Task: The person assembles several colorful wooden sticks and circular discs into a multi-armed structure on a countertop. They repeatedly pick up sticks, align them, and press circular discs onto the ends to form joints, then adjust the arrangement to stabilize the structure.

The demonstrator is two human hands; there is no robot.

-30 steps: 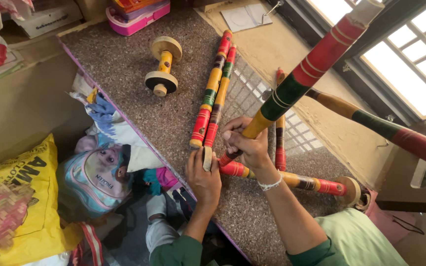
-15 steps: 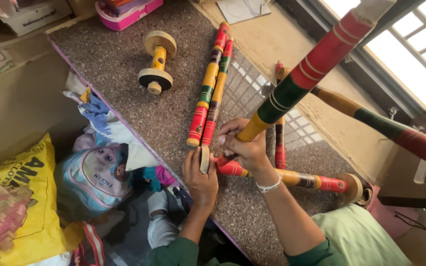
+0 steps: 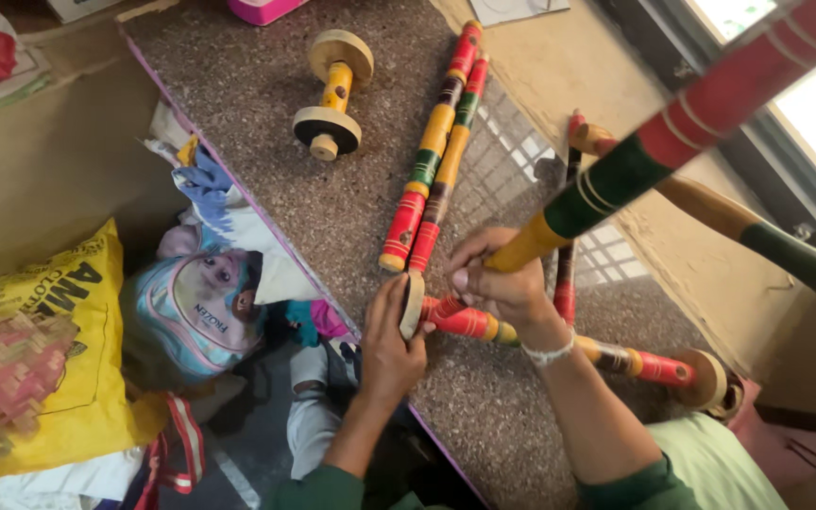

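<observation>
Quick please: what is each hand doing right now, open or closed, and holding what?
Left hand: closed on the wooden wheel at the axle's end.
Right hand: closed around the long striped rod, holding it slanted.

A red, yellow and green lacquered wooden rod (image 3: 559, 338) with round wooden end discs lies flat across the speckled stone counter (image 3: 257, 104).

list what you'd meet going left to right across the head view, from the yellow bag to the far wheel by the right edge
yellow plastic bag → child's printed backpack → left hand pressed on a wooden wheel → right hand gripping a striped wooden pole → axle's far wooden wheel
</observation>
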